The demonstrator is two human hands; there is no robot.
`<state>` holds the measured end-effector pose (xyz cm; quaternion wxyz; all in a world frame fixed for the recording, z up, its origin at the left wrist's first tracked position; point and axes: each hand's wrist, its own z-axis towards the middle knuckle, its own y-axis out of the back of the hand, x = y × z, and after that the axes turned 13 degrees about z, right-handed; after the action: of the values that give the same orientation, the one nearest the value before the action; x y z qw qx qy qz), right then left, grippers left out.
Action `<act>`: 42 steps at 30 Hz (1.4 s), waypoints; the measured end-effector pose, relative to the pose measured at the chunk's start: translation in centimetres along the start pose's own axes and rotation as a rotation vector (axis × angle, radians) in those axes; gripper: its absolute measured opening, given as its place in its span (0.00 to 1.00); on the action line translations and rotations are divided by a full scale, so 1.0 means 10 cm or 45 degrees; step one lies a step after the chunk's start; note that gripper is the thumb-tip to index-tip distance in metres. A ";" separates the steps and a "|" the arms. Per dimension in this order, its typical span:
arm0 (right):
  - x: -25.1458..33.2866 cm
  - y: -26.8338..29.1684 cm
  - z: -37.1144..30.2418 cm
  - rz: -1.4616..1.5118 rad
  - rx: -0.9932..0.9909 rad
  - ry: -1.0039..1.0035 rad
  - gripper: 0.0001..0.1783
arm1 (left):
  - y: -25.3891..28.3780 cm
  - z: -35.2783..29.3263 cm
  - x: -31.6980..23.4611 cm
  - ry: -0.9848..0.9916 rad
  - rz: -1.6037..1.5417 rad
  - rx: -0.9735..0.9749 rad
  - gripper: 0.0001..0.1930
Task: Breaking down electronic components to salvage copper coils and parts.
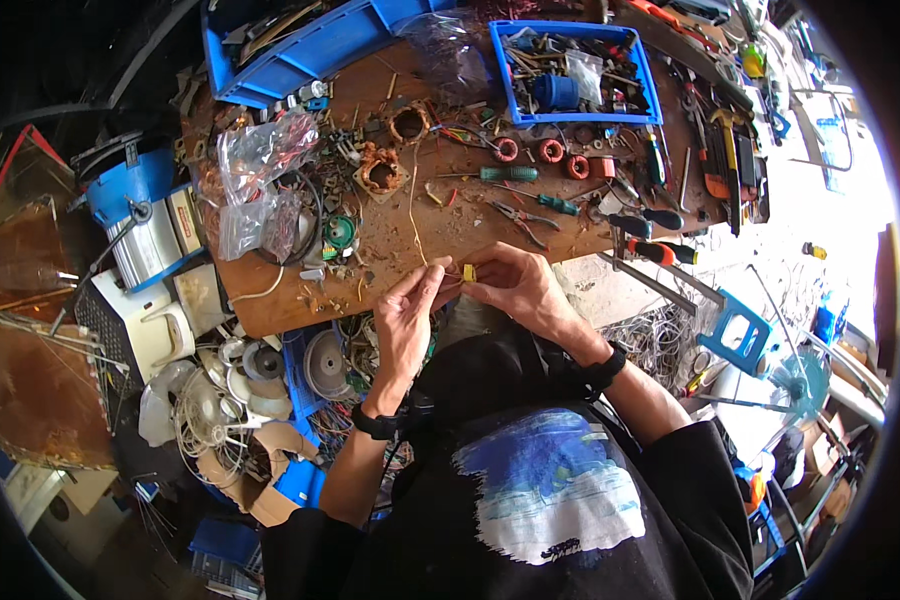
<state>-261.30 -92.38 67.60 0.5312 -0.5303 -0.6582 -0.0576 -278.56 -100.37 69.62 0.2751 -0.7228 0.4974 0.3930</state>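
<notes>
Over the near edge of the wooden table (300,310), my two hands meet. My right hand (526,288) is closed, its thumb and fingers pinching a small yellow block-shaped part (469,272) whose exact kind I cannot make out. Just left of it, my left hand (407,312) pinches a thin copper-coloured wire (417,235). That wire runs up across the table toward an open motor core with ragged copper windings (380,172). Another ring-shaped core (408,123) lies behind it. Beyond my right hand are pliers (522,222) with red handles.
A blue tray (498,75) of tools and parts stands at the back, with red toroid coils (551,151) before it. Screwdrivers (508,173) and a hammer (730,150) lie rightward. Plastic bags (260,160) sit at left; a blue stool (738,330) stands at right.
</notes>
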 end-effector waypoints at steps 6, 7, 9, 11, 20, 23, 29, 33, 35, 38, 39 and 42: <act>-0.06 0.14 -0.18 0.158 -0.029 0.009 0.15 | -0.13 -0.02 0.07 -0.137 0.244 -0.003 0.14; -0.05 0.14 -0.21 0.204 -0.005 0.027 0.15 | -0.15 -0.03 0.05 -0.136 0.262 -0.009 0.14; -0.07 0.19 -0.24 0.266 0.013 0.039 0.14 | -0.18 -0.05 0.08 -0.108 0.214 0.004 0.14; -0.10 0.22 -0.26 0.332 0.043 0.048 0.13 | -0.22 -0.10 0.14 -0.107 0.176 -0.045 0.14; 0.01 0.50 -0.49 0.541 0.243 0.093 0.10 | -0.56 -0.32 0.21 0.026 -0.080 -0.049 0.14; 0.17 0.59 -0.59 0.510 0.276 -0.012 0.09 | -0.73 -0.44 0.13 -0.015 -0.082 -0.125 0.14; 0.35 0.76 -0.80 0.418 0.325 0.039 0.08 | -1.09 -0.75 -0.18 -0.102 0.036 -0.223 0.14; 0.53 0.79 -0.88 0.461 0.350 0.107 0.08 | -1.27 -0.92 -0.39 -0.172 0.056 -0.278 0.13; 0.59 0.81 -0.91 0.465 0.380 0.115 0.07 | -1.35 -0.98 -0.46 -0.222 0.104 -0.286 0.13; 0.67 0.82 -0.94 0.502 0.402 0.127 0.07 | -1.44 -1.04 -0.52 -0.367 0.300 -0.337 0.13; 0.74 0.81 -0.98 0.505 0.381 0.149 0.07 | -1.46 -1.06 -0.54 -0.459 0.449 -0.372 0.14; 0.78 0.84 -0.99 0.560 0.415 0.191 0.08 | -1.53 -1.13 -0.66 -0.518 0.543 -0.356 0.14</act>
<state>-247.66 -90.10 73.68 0.6564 -0.5623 -0.4867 0.1265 -262.19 -100.50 81.37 0.1784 -0.5397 0.5138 0.6426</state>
